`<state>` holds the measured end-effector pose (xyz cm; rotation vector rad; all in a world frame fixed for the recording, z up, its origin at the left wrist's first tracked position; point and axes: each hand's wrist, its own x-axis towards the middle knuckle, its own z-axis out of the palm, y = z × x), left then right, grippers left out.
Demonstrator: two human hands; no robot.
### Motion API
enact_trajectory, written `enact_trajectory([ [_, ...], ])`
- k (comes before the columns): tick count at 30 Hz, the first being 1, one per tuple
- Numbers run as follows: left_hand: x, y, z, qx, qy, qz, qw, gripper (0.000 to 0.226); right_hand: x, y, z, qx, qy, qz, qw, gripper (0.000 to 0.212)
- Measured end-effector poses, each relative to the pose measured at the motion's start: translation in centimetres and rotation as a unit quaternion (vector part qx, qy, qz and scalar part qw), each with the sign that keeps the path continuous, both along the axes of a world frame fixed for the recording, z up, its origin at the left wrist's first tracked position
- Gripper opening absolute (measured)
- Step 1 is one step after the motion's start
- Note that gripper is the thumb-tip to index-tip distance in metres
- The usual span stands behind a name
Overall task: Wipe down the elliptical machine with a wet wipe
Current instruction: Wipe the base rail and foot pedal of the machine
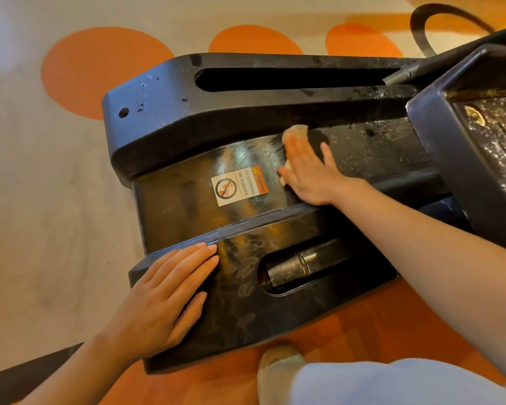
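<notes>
**Wipe pressed flat on the machine's middle panel**

The right hand (310, 173) lies flat, fingers straight and released, pressing a wet wipe (297, 131) onto the glossy centre panel of the black elliptical machine (170, 112). The wipe shows past the fingertips and beside the palm's left edge. It sits just right of the warning sticker (239, 186), close under the raised far rail. The left hand (164, 299) rests open on the near rail, fingers straight, tips at the rail's upper edge, left of the slot (304, 266) where a metal bar shows. Right of the wiping hand, the panel runs on to a foot pedal (465, 147). Orange-spotted floor (56, 171) lies open around the machine's left end. A shoe (278, 366) stands by the near edge.
</notes>
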<state>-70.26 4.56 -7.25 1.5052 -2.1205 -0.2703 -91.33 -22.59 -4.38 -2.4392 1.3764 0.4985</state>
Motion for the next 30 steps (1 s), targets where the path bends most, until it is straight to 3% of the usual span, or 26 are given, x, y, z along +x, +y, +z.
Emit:
enact_trajectory([
  [2, -0.1, -0.1, 0.0, -0.001, 0.005, 0.0, 1.0, 0.045, -0.7, 0.5, 0.3, 0.024, 0.026, 0.025, 0.999, 0.068],
  [7, -0.1, 0.0, -0.1, 0.009, 0.002, -0.002, 1.0, 0.046, -3.3, -0.9, 0.2, 0.031, 0.098, -0.189, 0.977, 0.067],
  [13, -0.1, 0.1, 0.0, 0.019, -0.004, 0.0, 1.0, 0.047, -2.5, -2.2, -0.1, 0.005, 0.074, -0.293, 0.953, 0.068],
  [15, -0.1, 0.2, 0.0, 0.025, -0.004, 0.002, 1.0, 0.047, -2.3, -2.7, 0.0, 0.0, 0.055, -0.259, 0.964, 0.065],
  [17, 0.0, 0.1, 0.0, 0.028, -0.003, 0.005, 1.0, 0.048, -1.6, -2.1, 0.1, -0.015, 0.032, -0.131, 0.991, 0.06],
  [20, -0.1, 0.0, 0.1, 0.028, 0.004, 0.006, 1.0, 0.048, -0.5, -0.1, 0.5, 0.0, 0.003, 0.026, 1.0, 0.065],
  [23, -0.2, 0.1, 0.1, 0.029, 0.004, 0.005, 1.0, 0.047, -0.8, 0.2, 0.8, 0.002, 0.021, 0.063, 0.998, 0.067],
  [26, -0.1, 0.2, -0.1, 0.037, 0.003, 0.008, 0.999, 0.048, -2.6, -1.1, 0.6, -0.031, 0.024, -0.104, 0.994, 0.067],
  [28, -0.1, 0.3, -0.3, 0.04, 0.003, 0.01, 0.999, 0.048, -3.3, -1.6, 0.7, -0.009, 0.077, -0.226, 0.971, 0.069],
  [30, -0.2, 0.3, -0.5, 0.037, 0.004, 0.01, 0.999, 0.048, -3.1, -1.4, 1.2, 0.013, 0.135, -0.272, 0.953, 0.071],
])
